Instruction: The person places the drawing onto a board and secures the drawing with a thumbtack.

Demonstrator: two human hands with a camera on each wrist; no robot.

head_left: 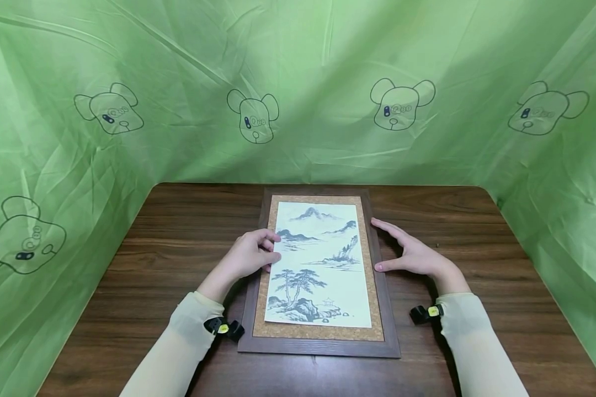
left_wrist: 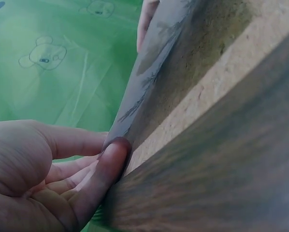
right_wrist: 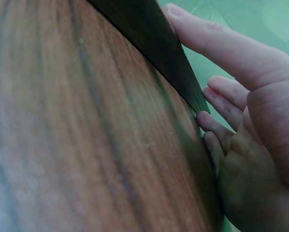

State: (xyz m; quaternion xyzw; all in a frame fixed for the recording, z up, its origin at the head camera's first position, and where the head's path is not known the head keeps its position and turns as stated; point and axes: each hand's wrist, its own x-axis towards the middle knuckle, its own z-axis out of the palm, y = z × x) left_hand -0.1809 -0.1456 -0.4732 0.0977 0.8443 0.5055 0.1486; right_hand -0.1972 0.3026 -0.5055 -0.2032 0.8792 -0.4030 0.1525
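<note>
A white sheet with a blue-grey ink landscape print (head_left: 323,286) lies over the cork face (head_left: 318,331) of a dark wooden frame (head_left: 323,347). My left hand (head_left: 248,255) pinches the left edge of the print between thumb and fingers. The left wrist view shows the print (left_wrist: 149,72) standing a little off the cork (left_wrist: 202,92) at that side. At the frame's right side, my right hand (head_left: 417,256) rests thumb and fingertips against the outer edge, the fingers spread and fairly straight. In the right wrist view the hand (right_wrist: 260,106) touches the dark frame side (right_wrist: 154,43).
The brown wood-grain table (head_left: 164,264) carries the frame near its middle. Green fabric (head_left: 308,71) with printed bear heads hangs around the back and both sides. Each wrist wears a small black camera, seen at the left strap (head_left: 223,328) and right strap (head_left: 427,314).
</note>
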